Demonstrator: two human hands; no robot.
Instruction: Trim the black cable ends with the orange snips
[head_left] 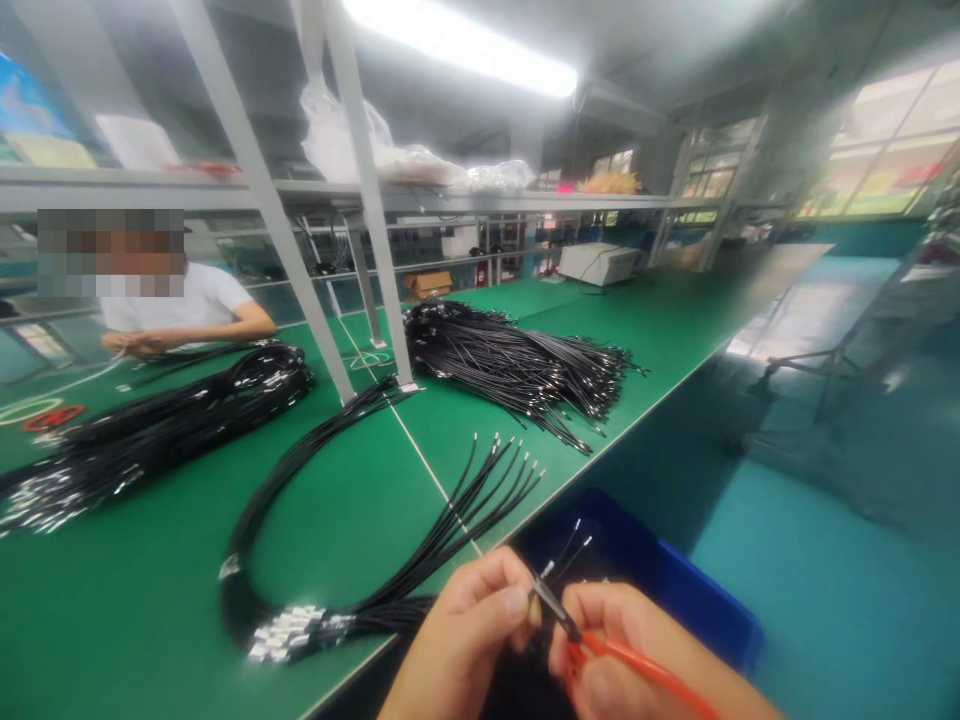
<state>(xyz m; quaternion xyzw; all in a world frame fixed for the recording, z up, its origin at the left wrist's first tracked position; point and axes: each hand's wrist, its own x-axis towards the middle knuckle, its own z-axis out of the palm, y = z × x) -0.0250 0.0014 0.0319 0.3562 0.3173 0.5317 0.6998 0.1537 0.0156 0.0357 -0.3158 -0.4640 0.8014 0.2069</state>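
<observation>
Orange-handled pliers (626, 660) are gripped in my right hand (622, 625) at the bottom of the view, their dark jaws pointing up and left. My left hand (487, 610) is closed in a pinch right at the jaw tips; the small piece between its fingers is too small to make out. Below and behind my hands, black cables run off the table edge. A curved bundle of black cables (259, 510) with silvery tags lies on the green table (337, 530), left of my left hand.
A blue bin (712, 600) stands beside the table edge, behind my right hand. A large cable pile (517, 365) lies farther back. Metal shelf posts (367, 190) rise from the table. Across at the left, a person (195, 300) works near another cable bundle (172, 410).
</observation>
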